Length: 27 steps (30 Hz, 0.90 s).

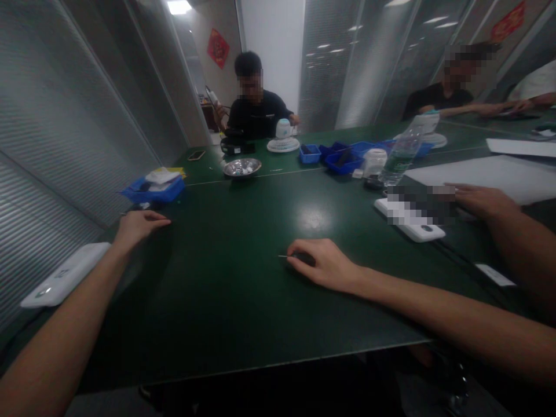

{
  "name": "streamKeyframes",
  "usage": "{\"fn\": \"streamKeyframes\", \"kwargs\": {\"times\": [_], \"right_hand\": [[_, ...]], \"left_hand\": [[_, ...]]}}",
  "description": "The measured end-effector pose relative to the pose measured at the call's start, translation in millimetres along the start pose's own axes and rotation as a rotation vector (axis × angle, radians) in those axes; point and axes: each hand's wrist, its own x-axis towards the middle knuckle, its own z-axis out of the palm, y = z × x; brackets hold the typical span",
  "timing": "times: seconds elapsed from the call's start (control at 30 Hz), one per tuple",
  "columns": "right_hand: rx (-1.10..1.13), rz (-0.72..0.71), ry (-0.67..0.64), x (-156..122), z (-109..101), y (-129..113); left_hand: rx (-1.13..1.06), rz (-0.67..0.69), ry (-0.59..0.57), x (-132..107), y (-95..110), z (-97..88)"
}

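My right hand (324, 265) rests low over the green table, its fingers curled around a slim tool. The tool's thin metal shaft (282, 256) sticks out to the left past the fingertips. A dark patch inside the grip may be its handle or shadow. On the left, my left hand (141, 227) is at the table beside a blue tray (163, 191) heaped with white and yellow packets. Its thumb and forefinger are pressed together, and whatever they hold is too small to make out.
Power banks (65, 275) (412, 220) lie at both sides. A metal bowl (242, 168) with small pieces, blue bins (343, 159), a fan part (283, 142) and a plastic bottle (402, 156) stand farther back. A neighbour's hand (482, 197) reaches in from the right.
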Motion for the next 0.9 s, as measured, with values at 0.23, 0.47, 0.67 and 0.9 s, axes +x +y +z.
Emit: {"fn": "streamKeyframes", "kwargs": {"times": [0.23, 0.47, 0.67, 0.9], "right_hand": [[-0.006, 0.002, -0.01, 0, 1, 2], [-0.015, 0.001, -0.015, 0, 1, 2], [-0.025, 0.008, -0.027, 1, 0, -1], [-0.029, 0.005, -0.027, 1, 1, -1]], "left_hand": [[-0.06, 0.011, 0.056, -1, -2, 4.1], [-0.185, -0.102, 0.076, 14, -15, 16.8], [-0.344, -0.172, 0.039, 12, -14, 17.3], [0.235, 0.178, 0.118, -30, 14, 19.5]]}}
